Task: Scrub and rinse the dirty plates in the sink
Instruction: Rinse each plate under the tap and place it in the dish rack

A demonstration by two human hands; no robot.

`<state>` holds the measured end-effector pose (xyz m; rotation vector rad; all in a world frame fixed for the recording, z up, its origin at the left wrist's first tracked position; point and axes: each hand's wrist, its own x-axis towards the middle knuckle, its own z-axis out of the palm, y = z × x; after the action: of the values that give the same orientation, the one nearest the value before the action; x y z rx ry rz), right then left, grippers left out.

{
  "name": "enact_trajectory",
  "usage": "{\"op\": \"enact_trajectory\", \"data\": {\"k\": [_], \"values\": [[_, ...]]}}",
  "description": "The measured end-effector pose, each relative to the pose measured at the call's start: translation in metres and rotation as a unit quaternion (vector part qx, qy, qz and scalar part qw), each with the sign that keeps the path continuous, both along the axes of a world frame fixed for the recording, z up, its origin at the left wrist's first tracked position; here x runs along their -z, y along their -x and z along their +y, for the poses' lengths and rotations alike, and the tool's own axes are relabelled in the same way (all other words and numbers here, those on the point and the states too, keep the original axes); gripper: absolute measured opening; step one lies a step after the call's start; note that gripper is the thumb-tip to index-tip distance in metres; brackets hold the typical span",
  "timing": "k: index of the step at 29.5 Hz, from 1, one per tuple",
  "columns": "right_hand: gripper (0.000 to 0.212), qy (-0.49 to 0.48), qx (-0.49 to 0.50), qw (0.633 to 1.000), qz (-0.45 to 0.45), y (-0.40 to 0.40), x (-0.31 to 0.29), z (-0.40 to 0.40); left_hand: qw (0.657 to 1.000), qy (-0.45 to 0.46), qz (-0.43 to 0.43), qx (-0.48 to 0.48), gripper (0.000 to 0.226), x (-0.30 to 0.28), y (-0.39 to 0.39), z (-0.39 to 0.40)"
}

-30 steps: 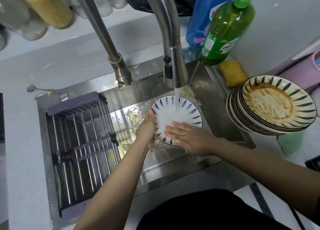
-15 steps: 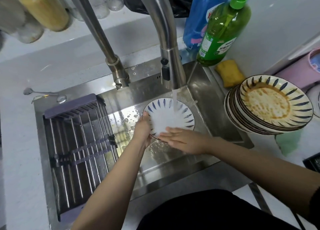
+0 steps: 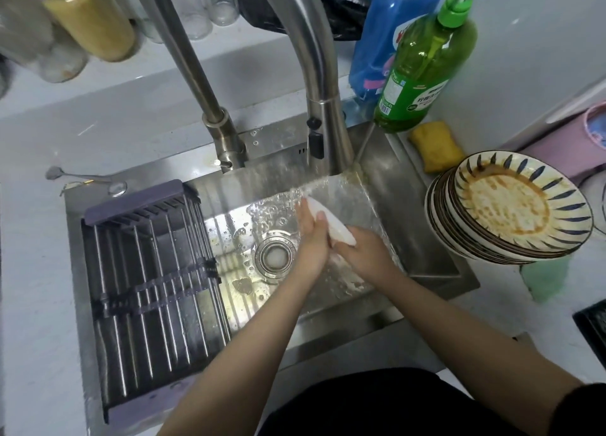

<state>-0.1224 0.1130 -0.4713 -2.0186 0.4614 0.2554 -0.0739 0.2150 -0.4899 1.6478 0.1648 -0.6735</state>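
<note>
A white plate stands on edge under the running tap, so only its pale back shows. My left hand grips its left side, thumb over the rim. My right hand holds its lower right edge. Water sheets off the plate into the steel sink. A stack of several dirty plates with blue-striped rims sits on the counter to the right; the top one is smeared with brown sauce.
A dark drying rack spans the sink's left half. The drain lies just left of my hands. A green soap bottle, a blue bottle and a yellow sponge stand behind the sink at the right.
The plate has been tipped from face-up to standing on edge under the water. Both hands shifted with it, and food scraps on the sink floor have washed away.
</note>
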Motion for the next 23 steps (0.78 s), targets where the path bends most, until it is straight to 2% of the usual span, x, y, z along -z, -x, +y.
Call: {"op": "enact_trajectory", "data": {"k": [2, 4, 6, 7, 10, 12, 15, 17, 20, 23], "values": [[0.01, -0.125, 0.096, 0.987, 0.03, -0.004, -0.004, 0.0, 0.992, -0.061, -0.095, 0.049, 0.053, 0.006, 0.0, -0.004], [0.009, -0.193, 0.133, 0.971, 0.054, -0.002, -0.007, -0.004, 0.993, -0.076, -0.085, 0.022, 0.057, 0.019, -0.012, -0.001], [0.01, -0.23, 0.133, 0.961, 0.072, 0.0, -0.008, -0.009, 0.994, -0.088, -0.057, -0.013, 0.071, 0.039, -0.024, 0.008], [0.012, -0.24, 0.135, 0.958, 0.077, 0.0, -0.008, -0.012, 0.993, -0.092, -0.071, -0.006, 0.072, 0.041, -0.024, 0.009], [0.02, -0.289, 0.179, 0.937, 0.085, -0.007, -0.007, -0.018, 0.966, -0.109, -0.213, 0.099, 0.052, 0.021, -0.008, 0.001], [0.023, -0.326, 0.197, 0.92, 0.092, -0.01, -0.007, -0.019, 0.949, -0.109, -0.273, 0.116, 0.051, 0.026, -0.007, 0.001], [0.025, -0.361, 0.198, 0.906, 0.102, -0.011, -0.009, -0.019, 0.975, -0.108, -0.187, 0.055, 0.051, 0.033, -0.024, 0.008], [0.026, -0.406, 0.206, 0.885, 0.096, -0.012, -0.008, -0.021, 0.963, -0.137, -0.218, 0.083, 0.052, 0.027, -0.024, 0.007], [0.035, -0.464, 0.213, 0.855, 0.087, -0.016, -0.008, -0.021, 0.918, -0.175, -0.314, 0.169, 0.057, 0.024, -0.019, 0.005], [0.033, -0.457, 0.217, 0.856, 0.101, -0.013, -0.007, -0.018, 0.938, -0.17, -0.26, 0.153, 0.051, 0.034, -0.037, 0.016]]}}
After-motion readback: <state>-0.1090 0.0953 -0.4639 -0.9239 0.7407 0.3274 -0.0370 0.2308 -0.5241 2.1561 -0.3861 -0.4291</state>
